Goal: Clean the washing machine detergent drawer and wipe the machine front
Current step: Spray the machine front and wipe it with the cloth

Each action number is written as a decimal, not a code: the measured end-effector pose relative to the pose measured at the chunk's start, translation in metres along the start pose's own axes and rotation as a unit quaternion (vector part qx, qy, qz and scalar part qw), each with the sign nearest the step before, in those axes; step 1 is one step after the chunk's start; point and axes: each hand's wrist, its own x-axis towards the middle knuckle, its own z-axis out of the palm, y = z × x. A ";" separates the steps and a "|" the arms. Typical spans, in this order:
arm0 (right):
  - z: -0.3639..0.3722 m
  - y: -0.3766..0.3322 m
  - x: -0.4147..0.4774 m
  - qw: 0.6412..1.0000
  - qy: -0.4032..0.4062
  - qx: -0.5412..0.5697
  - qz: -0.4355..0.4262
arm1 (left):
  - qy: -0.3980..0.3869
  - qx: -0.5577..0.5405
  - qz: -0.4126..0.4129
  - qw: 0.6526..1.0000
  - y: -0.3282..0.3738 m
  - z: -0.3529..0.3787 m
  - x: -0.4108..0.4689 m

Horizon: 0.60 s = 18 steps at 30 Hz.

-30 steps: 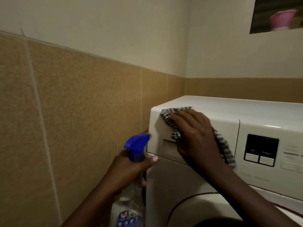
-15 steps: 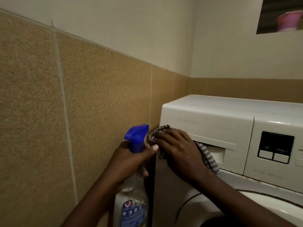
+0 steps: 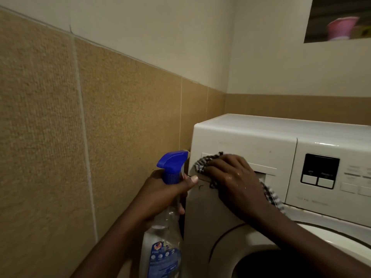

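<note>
A white washing machine [image 3: 251,141] fills the right side, with its detergent drawer [image 3: 261,149] pushed in at the top left of the front. My right hand [image 3: 232,183] presses a black-and-white checked cloth [image 3: 202,163] flat against the lower left part of the drawer front, over the handle recess. More of the cloth shows behind my wrist. Left of the machine's corner, my left hand [image 3: 160,195] grips a clear spray bottle [image 3: 162,241] by the neck, under its blue trigger head [image 3: 173,161].
A tan tiled wall [image 3: 80,137] runs close along the machine's left side. The control panel with a dark display [image 3: 320,170] lies right of the drawer. The round door [image 3: 281,247] is at the bottom right. A pink pot [image 3: 341,28] stands in a high wall opening.
My right hand wiped the cloth down from the drawer's top left corner to its lower left edge, then shifted slightly right. The left hand kept holding the bottle.
</note>
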 end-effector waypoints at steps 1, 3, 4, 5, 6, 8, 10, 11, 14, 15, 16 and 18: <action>-0.005 0.000 0.008 1.000 0.012 -0.004 0.009 | -0.001 0.005 -0.002 1.000 0.000 0.001 0.000; -0.016 0.006 0.024 0.998 0.039 -0.002 0.042 | -0.002 0.016 -0.008 1.000 0.000 0.003 0.000; -0.023 0.011 0.031 0.997 0.050 0.003 0.064 | -0.004 0.019 -0.012 1.000 0.000 0.004 0.000; -0.031 0.017 0.036 0.995 0.059 0.007 0.083 | -0.003 0.018 -0.016 1.000 -0.001 0.006 0.000; -0.038 0.023 0.039 0.993 0.065 0.009 0.099 | -0.002 0.018 -0.018 1.000 -0.003 0.007 0.000; -0.056 0.037 0.036 0.990 0.078 0.018 0.115 | -0.003 0.020 -0.019 1.000 -0.006 0.010 0.003; -0.078 0.053 0.026 0.987 0.113 0.016 0.116 | -0.008 0.016 -0.014 1.000 -0.008 0.014 0.006; -0.089 0.064 0.021 0.983 0.136 0.002 0.120 | -0.012 0.010 -0.007 1.000 -0.008 0.018 0.008; -0.105 0.105 0.009 0.971 0.174 -0.038 0.158 | -0.020 -0.012 0.009 1.000 -0.005 0.031 0.015; -0.102 0.113 0.006 0.970 0.170 -0.040 0.171 | -0.023 -0.017 0.013 1.000 -0.003 0.035 0.016; -0.097 0.118 0.002 0.968 0.166 -0.039 0.183 | -0.030 -0.017 0.020 0.999 0.001 0.040 0.018; -0.086 0.120 -0.004 0.964 0.170 -0.043 0.200 | -0.049 -0.007 0.039 0.998 0.009 0.052 0.022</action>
